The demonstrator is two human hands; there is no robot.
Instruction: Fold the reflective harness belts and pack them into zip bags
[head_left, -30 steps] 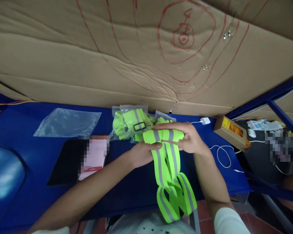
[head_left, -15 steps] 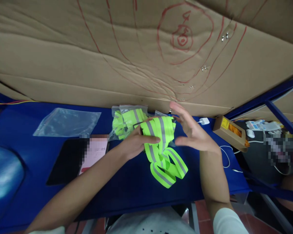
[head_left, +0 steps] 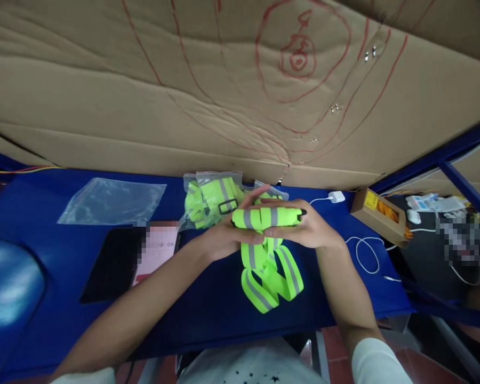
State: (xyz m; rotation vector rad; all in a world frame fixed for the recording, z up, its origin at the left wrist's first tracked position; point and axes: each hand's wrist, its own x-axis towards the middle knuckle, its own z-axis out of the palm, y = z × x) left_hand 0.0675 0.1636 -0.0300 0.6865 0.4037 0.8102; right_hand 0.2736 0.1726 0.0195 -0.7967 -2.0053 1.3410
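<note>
Neon yellow-green reflective straps (head_left: 268, 218) with grey stripes are bundled between my two hands. My left hand (head_left: 226, 234) grips the bundle's left end, thumb across the front. On the right end, my right hand (head_left: 304, 226) is closed around it, fingers behind and thumb in front. Loose loops of the strap (head_left: 270, 288) hang below toward the blue table. Just behind the hands lies a clear zip bag (head_left: 212, 200) with more of the same straps and a black buckle. Another bag (head_left: 278, 192) is partly hidden behind my right hand.
An empty clear plastic bag (head_left: 114, 200) lies on the blue table (head_left: 208, 314) at left. Near it are a black tablet-like slab (head_left: 110, 266) and a phone (head_left: 158, 250). At right are a white charger (head_left: 336, 197), its cable, and a cardboard box (head_left: 378, 216). A cardboard wall (head_left: 144, 122) stands behind.
My right hand was open beside the straps and has closed on their right end. The upper bundle has turned and flattened into a narrow horizontal roll. The buckle on the bag behind is now visible.
</note>
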